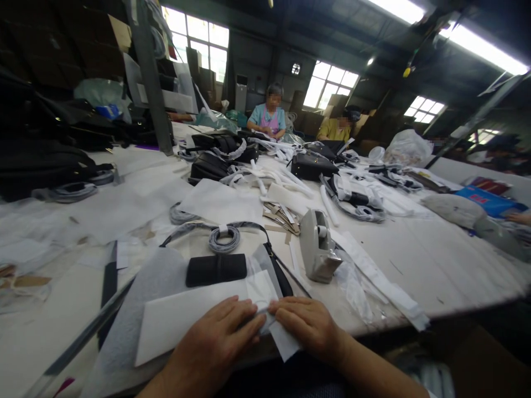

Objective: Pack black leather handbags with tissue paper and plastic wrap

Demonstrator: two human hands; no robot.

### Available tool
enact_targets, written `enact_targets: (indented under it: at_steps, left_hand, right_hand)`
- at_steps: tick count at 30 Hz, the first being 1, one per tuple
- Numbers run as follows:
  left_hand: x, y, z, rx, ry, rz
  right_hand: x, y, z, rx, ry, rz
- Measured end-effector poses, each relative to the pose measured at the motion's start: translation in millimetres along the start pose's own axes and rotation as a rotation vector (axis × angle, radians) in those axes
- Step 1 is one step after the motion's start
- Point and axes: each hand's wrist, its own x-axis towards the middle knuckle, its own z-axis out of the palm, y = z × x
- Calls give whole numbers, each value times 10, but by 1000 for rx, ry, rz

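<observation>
Both hands rest at the table's near edge on a white foam sheet (182, 320). My left hand (215, 337) lies flat on it, fingers together and stretched toward the right. My right hand (307, 323) presses down beside it, its fingertips pinching a folded white strip of wrapping (282, 340). Just beyond the hands lies a small black pouch (215, 269) on grey foam (153, 287), with a black strap (282, 276) running past it.
A grey tape dispenser (317, 246) stands right of the pouch. A coiled grey cord (224, 239), paper tags (282, 215), black bags (311, 165) and white wrapped straps cover the table farther back. Two people sit at the far end.
</observation>
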Motion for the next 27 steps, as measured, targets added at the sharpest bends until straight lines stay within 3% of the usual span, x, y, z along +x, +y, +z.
enact_targets:
  at_steps: [3,8,11,16,20,23,27]
  left_hand:
    - [21,6,-25,-44,-30,-30]
    - [10,0,21,-15,89,-43]
    - [-5,2,35,-40,71,-52]
    - [2,-27,26,-75,46,-11]
    - [21,-48,18,-51,50,0]
    - [13,-33,10,-39,51,-25]
    - [16,-10,1,-14,75,-50]
  right_hand:
    - [55,-2,21,-36,-10,97]
    - [108,-28,68,38,-51,383]
    - [120,-35,46,13,-31,312]
    - [203,-62,-94,-176,-60,-3]
    - [286,-78,-152,-204,-93,-100]
    - [293,-50,-98,-149,-108,-56]
    - [264,10,29,-103,-130,260]
